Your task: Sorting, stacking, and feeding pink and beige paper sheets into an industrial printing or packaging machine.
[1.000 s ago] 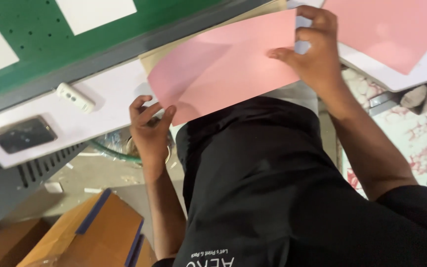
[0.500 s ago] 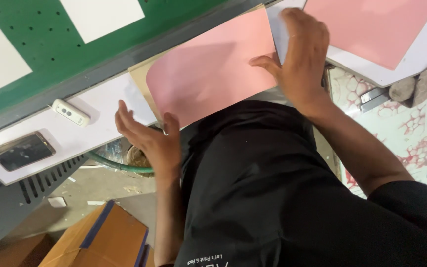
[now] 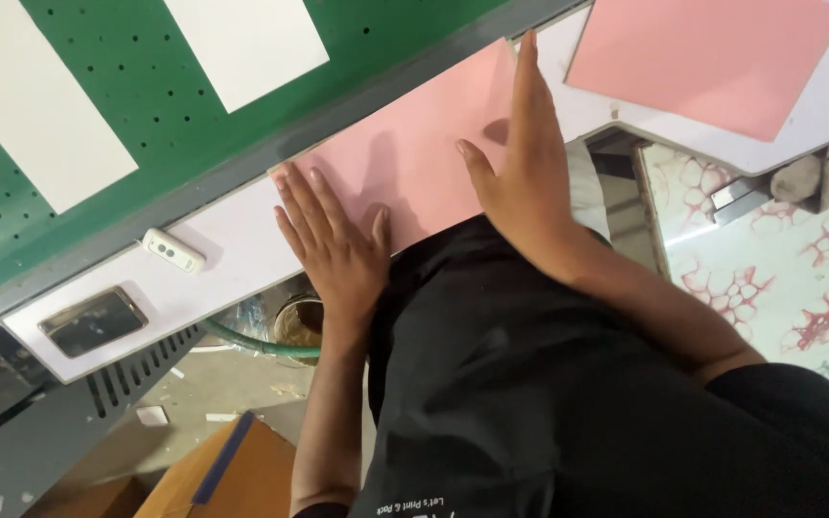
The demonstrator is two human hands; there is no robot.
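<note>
A pink sheet (image 3: 414,163) is pressed flat under two open palms, nothing gripped: left hand (image 3: 333,240) at its near corner, right hand (image 3: 525,173) along its far edge, apparently to square it against the green perforated bed (image 3: 146,96). Beside the sheet, a remote (image 3: 173,251) and phone (image 3: 93,321) lie on the white counter (image 3: 242,249).

The pink sheet's (image 3: 414,163) near edge vanishes beneath both hands and the black shirt (image 3: 549,384). The cardboard box (image 3: 232,475) runs off the bottom edge.
</note>
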